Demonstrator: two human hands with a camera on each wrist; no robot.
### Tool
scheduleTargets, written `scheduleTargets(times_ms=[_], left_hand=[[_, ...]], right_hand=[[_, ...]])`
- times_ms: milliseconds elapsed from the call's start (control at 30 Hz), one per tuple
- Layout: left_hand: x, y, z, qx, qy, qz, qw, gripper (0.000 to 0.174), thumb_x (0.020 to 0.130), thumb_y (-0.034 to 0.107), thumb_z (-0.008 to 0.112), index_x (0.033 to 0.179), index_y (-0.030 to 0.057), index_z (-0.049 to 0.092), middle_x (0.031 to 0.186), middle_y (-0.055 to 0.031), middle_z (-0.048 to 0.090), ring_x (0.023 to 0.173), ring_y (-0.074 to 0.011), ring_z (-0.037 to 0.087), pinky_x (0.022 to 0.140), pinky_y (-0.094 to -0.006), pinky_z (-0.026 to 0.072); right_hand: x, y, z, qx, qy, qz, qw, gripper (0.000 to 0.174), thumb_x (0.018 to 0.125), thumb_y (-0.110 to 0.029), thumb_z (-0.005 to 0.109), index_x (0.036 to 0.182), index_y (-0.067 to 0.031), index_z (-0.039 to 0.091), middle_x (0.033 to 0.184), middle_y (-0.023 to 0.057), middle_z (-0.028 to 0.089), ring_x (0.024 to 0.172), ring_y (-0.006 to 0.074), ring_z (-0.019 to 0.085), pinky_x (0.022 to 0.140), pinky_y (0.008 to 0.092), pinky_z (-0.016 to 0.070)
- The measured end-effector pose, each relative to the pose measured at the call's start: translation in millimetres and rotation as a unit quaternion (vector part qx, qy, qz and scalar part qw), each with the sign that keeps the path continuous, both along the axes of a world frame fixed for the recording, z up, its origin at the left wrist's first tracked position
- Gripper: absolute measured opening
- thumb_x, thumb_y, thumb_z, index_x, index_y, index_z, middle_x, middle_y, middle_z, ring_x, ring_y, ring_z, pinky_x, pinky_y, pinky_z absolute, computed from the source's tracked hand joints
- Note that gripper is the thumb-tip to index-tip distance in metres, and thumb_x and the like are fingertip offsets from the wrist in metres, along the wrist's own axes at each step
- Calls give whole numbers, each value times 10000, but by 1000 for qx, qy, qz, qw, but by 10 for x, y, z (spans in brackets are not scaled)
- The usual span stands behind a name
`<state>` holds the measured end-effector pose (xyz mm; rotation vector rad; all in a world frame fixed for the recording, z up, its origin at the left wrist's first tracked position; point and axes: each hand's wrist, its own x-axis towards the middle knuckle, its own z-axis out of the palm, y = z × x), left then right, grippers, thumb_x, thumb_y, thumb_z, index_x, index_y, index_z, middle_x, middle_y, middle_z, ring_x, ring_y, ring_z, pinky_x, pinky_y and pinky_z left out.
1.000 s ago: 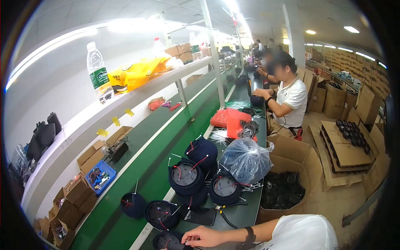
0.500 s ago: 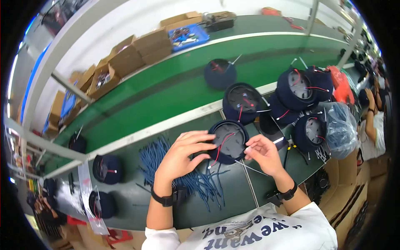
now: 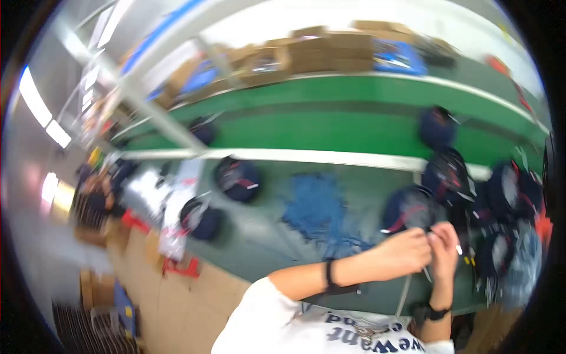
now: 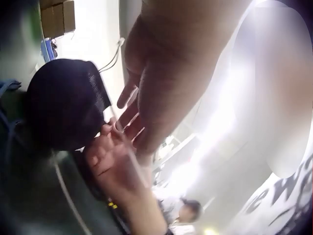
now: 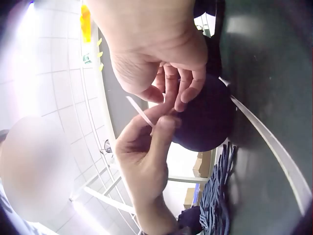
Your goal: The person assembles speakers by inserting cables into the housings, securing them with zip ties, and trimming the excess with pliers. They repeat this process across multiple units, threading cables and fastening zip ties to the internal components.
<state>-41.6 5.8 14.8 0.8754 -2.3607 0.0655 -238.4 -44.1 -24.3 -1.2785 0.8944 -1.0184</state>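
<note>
In the head view, a round navy fabric-covered piece [image 3: 407, 206] with a grey plastic base and a red wire sits on the dark table. My left hand [image 3: 404, 255] and right hand [image 3: 443, 251] meet at its near rim. A white cable tie [image 5: 140, 112] sticks out from between the thumb and forefinger of my left hand [image 5: 149, 147] in the right wrist view. My right hand [image 5: 156, 49] curls its fingers at the same spot, pinching at the tie by the rim. The left wrist view shows the navy piece [image 4: 63, 105] beside both hands.
Blue cords [image 3: 315, 203] lie in a pile left of the piece. More navy pieces [image 3: 237, 179] stand on the table and on the green belt [image 3: 318, 127]. Cardboard boxes [image 3: 354, 50] and a blue bin [image 3: 398, 59] line the far side. A clear plastic bag [image 3: 522, 259] sits at right.
The head view has swung to the left. Both hands, apart around the navy piece half a second ago, have come together at its near rim on the cable tie.
</note>
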Motion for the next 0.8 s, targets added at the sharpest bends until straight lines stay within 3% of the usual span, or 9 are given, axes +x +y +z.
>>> scheduleTargets(times_ms=[67, 167, 200, 233, 300, 367, 500, 567, 800], left_hand=[[-54, -67, -153, -23, 41, -30, 998, 103, 751, 206, 668, 699, 121, 642, 809, -26, 631, 951, -214, 602, 850, -377, 450], [-25, -128, -259, -6, 92, -64, 994, 192, 772, 274, 708, 712, 106, 637, 805, -49, 621, 892, -246, 611, 794, -397, 439], [16, -80, -171, 21, 100, -68, 992, 232, 806, 298, 736, 725, 98, 650, 820, -58, 620, 901, -260, 602, 819, -404, 426], [31, -27, -100, 50, 118, -71, 989, 245, 842, 307, 742, 741, 95, 674, 834, -62, 612, 921, -261, 591, 863, -416, 404], [82, -51, -33, 75, 153, -102, 980, 234, 881, 312, 733, 833, 85, 699, 844, -64, 604, 939, -279, 584, 901, -436, 377], [141, 11, 32, 73, 207, -80, 972, 224, 924, 304, 699, 906, 80, 700, 844, -63, 595, 943, -294, 577, 904, -448, 371], [242, -81, 47, 88, 205, -43, 974, 226, 991, 281, 625, 988, 61, 675, 842, -86, 629, 927, -330, 604, 911, -461, 362], [357, -96, 268, 169, 164, -39, 971, 284, 1012, 291, 580, 934, 27, 650, 879, -169, 713, 844, -364, 672, 883, -479, 370], [212, -279, 88, 177, 248, -71, 950, 272, 933, 244, 562, 900, 23, 717, 855, -182, 745, 865, -410, 713, 842, -540, 507]], right_hand=[[-78, -25, -138, -31, -3, -10, 999, 189, 950, -44, 689, 1117, -58, 602, 1077, -3, 572, 971, 80, 541, 849, 244, 452], [-168, -151, -273, -7, -8, 4, 1000, 170, 962, -51, 654, 1113, -56, 576, 1041, 6, 545, 962, 84, 544, 846, 260, 448], [-168, -199, -406, -14, -63, 23, 998, 181, 1022, -50, 615, 1192, -68, 554, 989, -29, 540, 864, 33, 562, 714, 189, 439], [-345, -436, -707, -12, -97, 67, 993, 193, 1033, -67, 615, 1210, -68, 539, 969, -21, 562, 848, 30, 567, 710, 190, 442], [-183, -318, -470, -5, -96, 25, 995, 188, 1034, -76, 624, 1203, -63, 543, 965, -17, 587, 837, 28, 567, 702, 188, 437], [-192, -311, -422, -14, -108, 77, 991, 184, 1035, -87, 635, 1194, -60, 545, 1000, -13, 612, 837, 33, 568, 706, 191, 441], [-89, -277, -449, -12, -57, 16, 998, 276, 1034, -131, 667, 1275, -53, 556, 1030, -23, 608, 851, 27, 548, 707, 192, 432], [-216, -480, -620, -31, -64, 72, 995, 343, 1037, -139, 669, 1345, -49, 548, 1077, -14, 620, 844, 28, 541, 705, 193, 421], [-228, -511, -507, -35, -92, 35, 994, 367, 1043, -191, 640, 1347, -23, 519, 1064, 7, 567, 922, 80, 536, 824, 251, 424]])
